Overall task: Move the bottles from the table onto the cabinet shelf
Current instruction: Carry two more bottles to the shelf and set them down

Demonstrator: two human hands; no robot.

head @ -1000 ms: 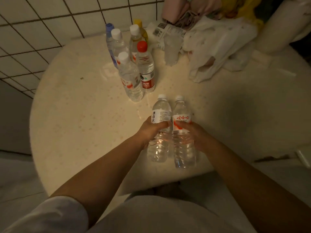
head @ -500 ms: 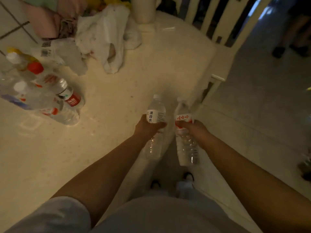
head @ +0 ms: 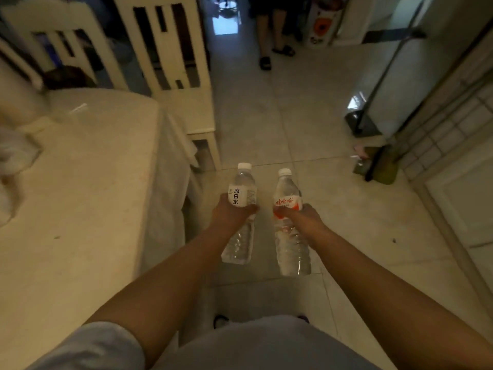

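Dim warm light, pale tiled floor (head: 306,124), cream slatted chairs (head: 170,49) beside table (head: 80,196), dustpan (head: 362,124) against wall

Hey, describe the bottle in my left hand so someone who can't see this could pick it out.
Right of the table, above the floor, two hands each hold a clear bottle. Yours is in the left hand: the bottle with a white label, not the red-labelled one.

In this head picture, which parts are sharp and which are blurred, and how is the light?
Head view: dim, warm light; the two bottles, white-label and red-label, are fairly sharp; the chairs and table edge are smeared by motion; wide-angle bending at the borders; a bright glare patch on the floor.
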